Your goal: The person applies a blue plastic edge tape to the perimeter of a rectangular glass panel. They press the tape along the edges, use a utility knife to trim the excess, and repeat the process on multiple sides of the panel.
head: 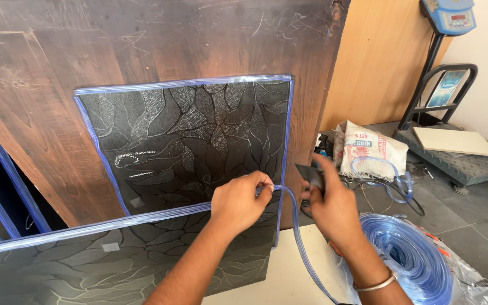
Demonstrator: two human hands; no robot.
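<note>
Two bare forearms reach in from the near edge toward a dark patterned glass panel leaning against a scratched brown board. Left hand is clenched on a clear blue edging strip, pinching it against the panel's lower right corner, where the strip already runs along the panel's top, left and right edges. Right hand, a metal bangle on its wrist, grasps a small dark blade-like tool just right of the strip; whether the tool touches the strip cannot be told. From the left hand the strip drops in a curve toward the near right, across a pale counter, and leads to a large coil of the same blue strip lying at the near right in clear plastic wrap. A second patterned panel, also edged in blue along its top, lies nearer and lower left, overlapping the first. Farther right on the grey tiled floor sit a printed white sack and a loose loop of strip. Beyond it stands a platform scale with a blue display head, a pale slab resting on its deck. A light wooden sheet leans behind the board.
</note>
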